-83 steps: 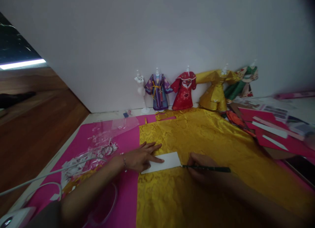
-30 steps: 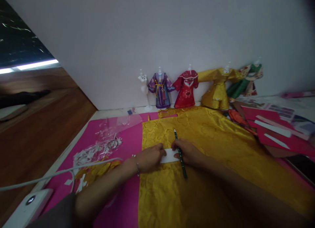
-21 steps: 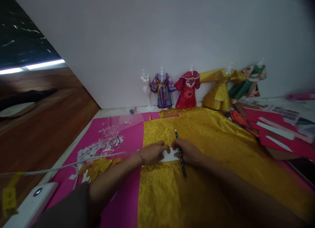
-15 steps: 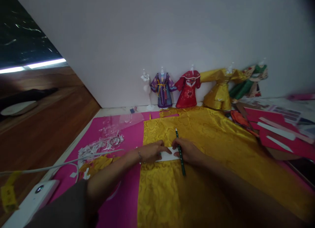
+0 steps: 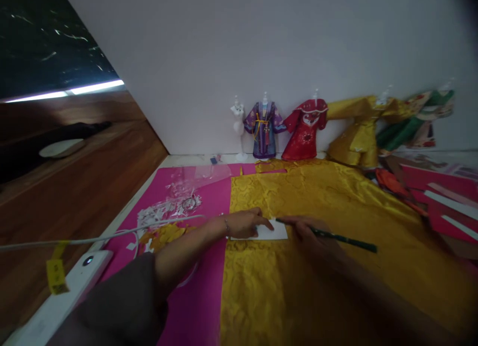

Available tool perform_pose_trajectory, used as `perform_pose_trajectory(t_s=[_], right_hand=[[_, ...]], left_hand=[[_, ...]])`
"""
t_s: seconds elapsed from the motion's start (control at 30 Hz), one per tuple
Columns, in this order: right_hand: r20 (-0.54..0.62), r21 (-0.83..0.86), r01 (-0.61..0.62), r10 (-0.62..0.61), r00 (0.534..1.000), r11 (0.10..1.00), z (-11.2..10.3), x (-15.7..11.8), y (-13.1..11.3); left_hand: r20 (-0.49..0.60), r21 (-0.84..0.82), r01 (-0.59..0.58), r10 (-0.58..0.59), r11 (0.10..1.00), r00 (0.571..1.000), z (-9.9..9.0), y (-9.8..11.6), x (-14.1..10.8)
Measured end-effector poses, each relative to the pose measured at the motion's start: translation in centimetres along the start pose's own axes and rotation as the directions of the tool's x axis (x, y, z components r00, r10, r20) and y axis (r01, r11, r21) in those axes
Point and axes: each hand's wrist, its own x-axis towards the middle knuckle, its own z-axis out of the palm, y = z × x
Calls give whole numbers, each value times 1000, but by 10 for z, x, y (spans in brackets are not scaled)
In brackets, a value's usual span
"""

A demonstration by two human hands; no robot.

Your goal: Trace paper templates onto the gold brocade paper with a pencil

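Observation:
A white paper strip (image 5: pixel 279 230) lies flat across the yellow patterned fabric (image 5: pixel 257 296). My left hand (image 5: pixel 246 223) rests on it with the index finger stretched out and pressing it down; the other fingers are partly hidden. In my right hand (image 5: pixel 311 234) is a dark green pencil (image 5: pixel 347 240), slanting with its long end to the right. The pencil's tip is at the strip's upper edge, close to my left fingertip. Motion blurs my right hand somewhat.
Small dressed mannequins, including a purple robe (image 5: pixel 264 132) and a red dress (image 5: pixel 306 132), line the wall. White scraps (image 5: pixel 160 211), yellow scraps (image 5: pixel 164 235) and a white cable (image 5: pixel 93 242) lie left on the pink sheet (image 5: pixel 201 286). Red sheets (image 5: pixel 448 226) are at right.
My right hand has let go of the strip's right end and turned the pencil from upright to slanted, its tip now at the strip. My left hand stays on the strip. The view has shifted left.

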Motion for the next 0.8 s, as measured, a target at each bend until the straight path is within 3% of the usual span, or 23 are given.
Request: perform_pose_trajectory(t_s=[0.23, 0.8], right_hand=[[89, 35, -108, 104, 991, 994, 26, -2, -27], [149, -38, 43, -37, 988, 998, 36, 13, -40]], left_hand=[[-8, -7, -32, 32, 999, 999, -2, 3, -3], [-24, 47, -36, 37, 998, 999, -2, 4, -2]])
